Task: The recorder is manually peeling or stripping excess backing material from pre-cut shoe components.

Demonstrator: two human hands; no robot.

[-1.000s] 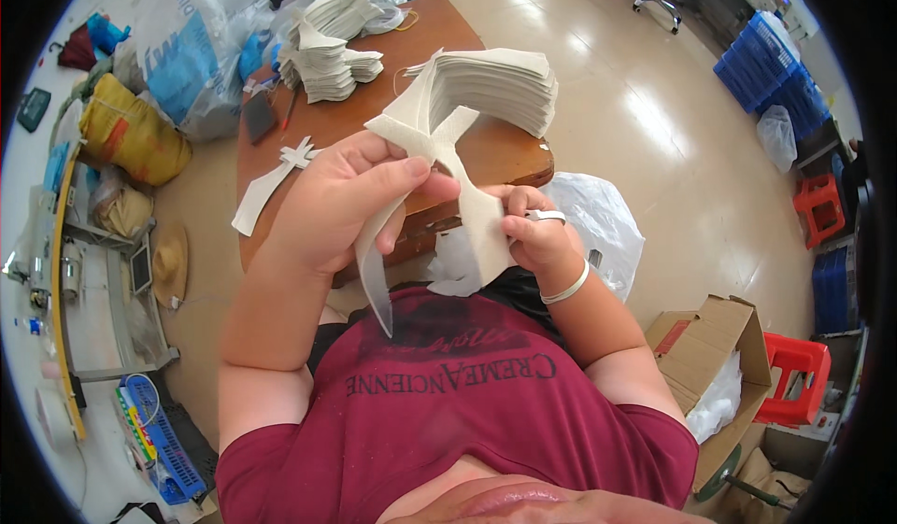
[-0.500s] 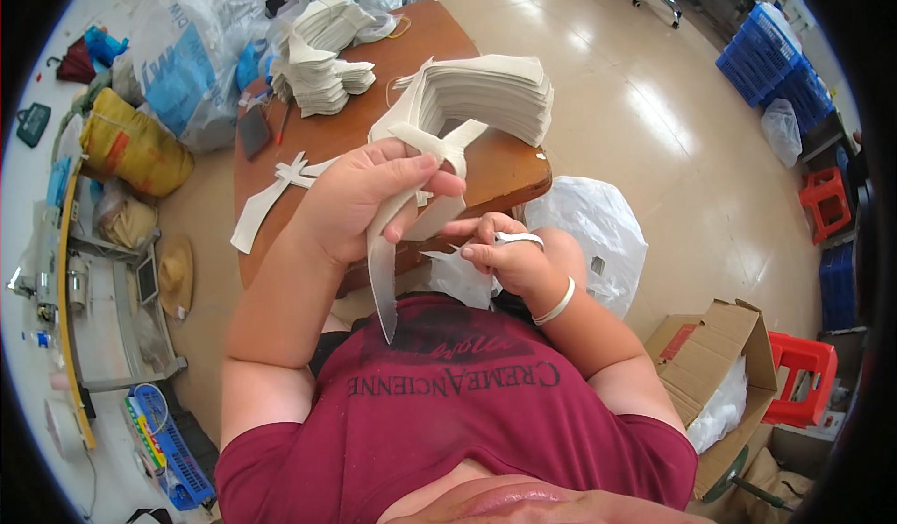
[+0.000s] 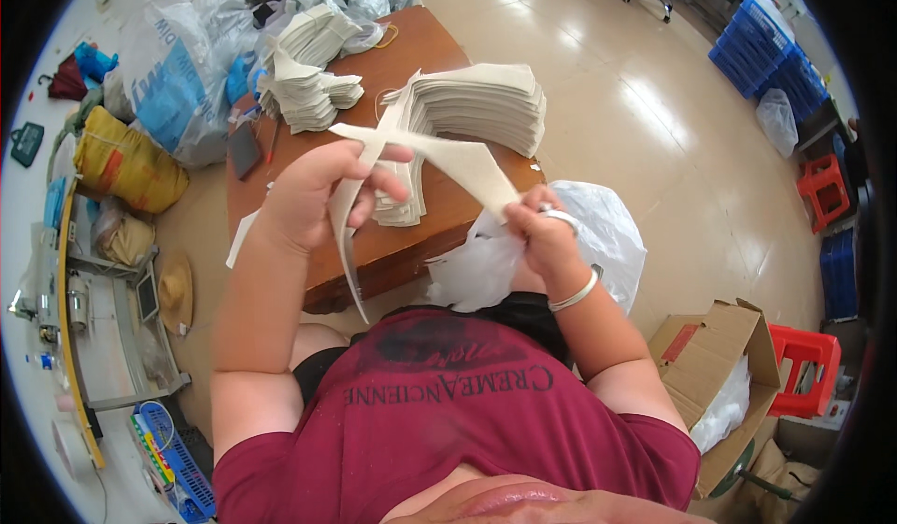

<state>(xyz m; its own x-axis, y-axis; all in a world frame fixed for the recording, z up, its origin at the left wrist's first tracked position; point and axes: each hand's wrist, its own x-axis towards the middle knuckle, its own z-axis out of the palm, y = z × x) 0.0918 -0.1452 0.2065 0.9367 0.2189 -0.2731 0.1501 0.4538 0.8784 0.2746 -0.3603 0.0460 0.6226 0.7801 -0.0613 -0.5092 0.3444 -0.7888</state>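
Observation:
Over the table's near edge, my left hand pinches cream cut fabric pieces where two strips cross. One narrow cream strip hangs down from these fingers to a pointed end. A wider arm of the cream fabric piece stretches across to my right hand, whose thumb and fingers close on its end. A white loop sits round a finger of that hand, and a white band circles the wrist. Just behind both hands stands a curved stack of like cream pieces. Whether the crossing strips are joined cannot be made out.
Another cream stack stands farther back on the brown table, near a dark flat object and plastic bags. A white plastic bag is beside my right knee. An open cardboard box sits at right.
My right hand has moved right and up and now grips one end of the fabric, drawing it out sideways. My left hand has shifted slightly left, still holding the crossing.

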